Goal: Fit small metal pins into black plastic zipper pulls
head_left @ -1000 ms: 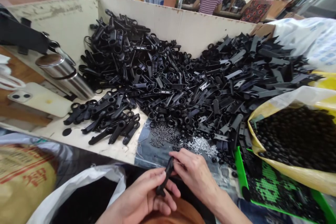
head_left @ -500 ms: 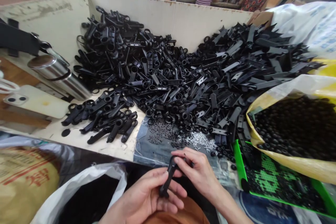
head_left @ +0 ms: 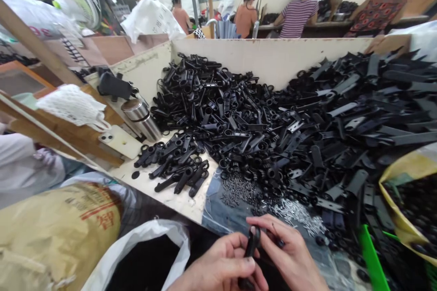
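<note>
Low in the view, my left hand [head_left: 227,261] is closed round the lower part of a black plastic lever-like piece [head_left: 251,242], thumb along its side. The fingers of my right hand [head_left: 290,250] pinch the piece's upper end. Another small dark bit [head_left: 280,243] shows at the right hand's fingers; its kind is unclear. Just beyond the hands lie silver pins [head_left: 300,216] and a patch of small dark metal parts [head_left: 239,191]. Farther left, a group of similar black pieces [head_left: 174,163] rests on the pale board.
A large heap of black plastic parts [head_left: 232,104] fills the walled bench. A steel flask [head_left: 141,120] and a phone [head_left: 119,141] are at left. A white sack [head_left: 186,232] stands below left, a green tray [head_left: 373,259] and yellow bag [head_left: 392,182] at right. People sit beyond.
The camera has turned up and left, so the bench appears farther right and more of the room shows. My left fingers have curled in round the black piece, which both hands still hold.
</note>
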`<state>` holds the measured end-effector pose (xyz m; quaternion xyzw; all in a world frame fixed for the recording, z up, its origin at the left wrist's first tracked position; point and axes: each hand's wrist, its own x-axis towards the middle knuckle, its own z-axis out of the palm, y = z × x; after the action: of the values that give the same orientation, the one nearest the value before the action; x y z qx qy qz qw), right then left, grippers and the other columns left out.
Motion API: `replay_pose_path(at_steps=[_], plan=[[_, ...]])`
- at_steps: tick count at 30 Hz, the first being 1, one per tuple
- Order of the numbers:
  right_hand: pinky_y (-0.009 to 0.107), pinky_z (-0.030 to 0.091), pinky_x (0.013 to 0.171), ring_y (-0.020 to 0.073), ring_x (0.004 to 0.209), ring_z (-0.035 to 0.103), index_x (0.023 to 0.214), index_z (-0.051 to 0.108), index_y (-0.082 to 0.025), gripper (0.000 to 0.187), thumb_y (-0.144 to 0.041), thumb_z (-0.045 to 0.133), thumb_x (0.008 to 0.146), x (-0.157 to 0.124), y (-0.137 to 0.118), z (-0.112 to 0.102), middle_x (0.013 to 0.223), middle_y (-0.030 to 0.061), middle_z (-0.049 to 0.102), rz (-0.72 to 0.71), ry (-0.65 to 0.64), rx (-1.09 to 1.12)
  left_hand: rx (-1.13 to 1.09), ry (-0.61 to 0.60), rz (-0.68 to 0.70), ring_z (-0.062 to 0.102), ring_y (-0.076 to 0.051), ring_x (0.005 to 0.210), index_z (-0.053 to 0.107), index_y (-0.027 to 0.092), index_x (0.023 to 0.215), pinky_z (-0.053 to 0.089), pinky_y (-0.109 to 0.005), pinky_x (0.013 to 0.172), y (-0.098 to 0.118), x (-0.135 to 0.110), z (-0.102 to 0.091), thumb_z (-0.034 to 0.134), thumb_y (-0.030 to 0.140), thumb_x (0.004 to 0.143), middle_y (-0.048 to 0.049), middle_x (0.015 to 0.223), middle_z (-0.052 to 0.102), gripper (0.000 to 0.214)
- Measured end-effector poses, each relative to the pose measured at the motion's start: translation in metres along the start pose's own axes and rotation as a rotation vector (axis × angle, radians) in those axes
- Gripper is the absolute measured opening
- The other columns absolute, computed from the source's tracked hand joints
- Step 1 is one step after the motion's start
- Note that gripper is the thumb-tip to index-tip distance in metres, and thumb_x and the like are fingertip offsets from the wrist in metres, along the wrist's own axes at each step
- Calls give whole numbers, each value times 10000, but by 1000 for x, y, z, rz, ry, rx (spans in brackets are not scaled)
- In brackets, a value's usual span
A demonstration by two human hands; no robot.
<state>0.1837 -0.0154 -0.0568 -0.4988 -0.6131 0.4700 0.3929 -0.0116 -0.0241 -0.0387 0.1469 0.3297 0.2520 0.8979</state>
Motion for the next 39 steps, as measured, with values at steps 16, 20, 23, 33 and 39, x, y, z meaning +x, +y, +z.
replay_pose_path(at_steps=[16,20,23,33,39], plan=[[246,537,649,182,767,693,1074,787,-288,248,-254,559,982,15,-15,12,906,32,725,-92,-13,-87,15,35,49,711,-153,616,655,155,960,484,-233,652,-3,0,-13,913,366,689,-95,713,789,430],[264,541,712,162,814,685,1239,717,-273,465,-87,461,899,42,-36,4,1166,62,678,-137,-148,-251,47,104,70,692,-163,591,636,174,948,473,-224,572,7,-3,-18,878,399,712,-59,667,757,406],[271,518,737,168,816,672,1255,697,-235,394,-126,478,946,94,-66,10,1095,58,700,-177,-139,-427,93,152,151,681,-168,646,659,155,1007,507,-242,601,21,-11,-20,810,342,782,-65,697,747,329],[415,556,873,230,965,696,1061,708,-163,207,-352,679,981,242,-74,96,1041,60,729,-48,-299,-1007,71,284,261,652,-175,689,640,165,992,509,-257,618,28,-25,-39,834,429,744,-51,702,719,411],[450,561,914,234,1020,689,1113,689,-161,263,-398,666,1000,253,-61,105,1134,70,709,-2,-325,-1124,28,309,275,655,-175,744,603,182,965,517,-269,653,41,-30,-51,808,371,764,-34,730,712,344]])
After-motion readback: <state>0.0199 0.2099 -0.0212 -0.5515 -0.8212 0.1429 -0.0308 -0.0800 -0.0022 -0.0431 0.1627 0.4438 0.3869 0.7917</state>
